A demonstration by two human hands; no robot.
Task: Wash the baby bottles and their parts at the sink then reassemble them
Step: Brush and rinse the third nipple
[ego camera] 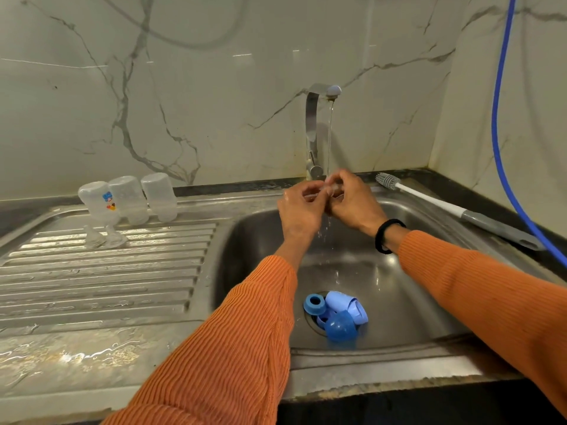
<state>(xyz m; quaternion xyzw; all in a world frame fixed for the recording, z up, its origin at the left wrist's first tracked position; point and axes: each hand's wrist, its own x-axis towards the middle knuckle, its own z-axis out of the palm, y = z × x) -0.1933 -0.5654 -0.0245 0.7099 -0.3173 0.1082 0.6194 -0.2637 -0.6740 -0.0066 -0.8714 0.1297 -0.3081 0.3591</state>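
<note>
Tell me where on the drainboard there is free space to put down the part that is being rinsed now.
The ribbed drainboard is bare in front of the two clear teats, up to the sink basin. Its back edge is crowded: three upturned bottles stand there. In the basin, blue rings and caps cover the drain. Both hands, left and right, hold the small clear part.

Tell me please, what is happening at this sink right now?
A person in orange sleeves is rinsing a small clear part, probably a bottle teat, under the running tap. The left hand and the right hand both pinch it in the stream. Three clear bottles already stand upside down on the drainboard, with two clear teats in front of them. Blue caps and rings lie over the drain in the basin. A bottle brush rests on the counter to the right.
</note>
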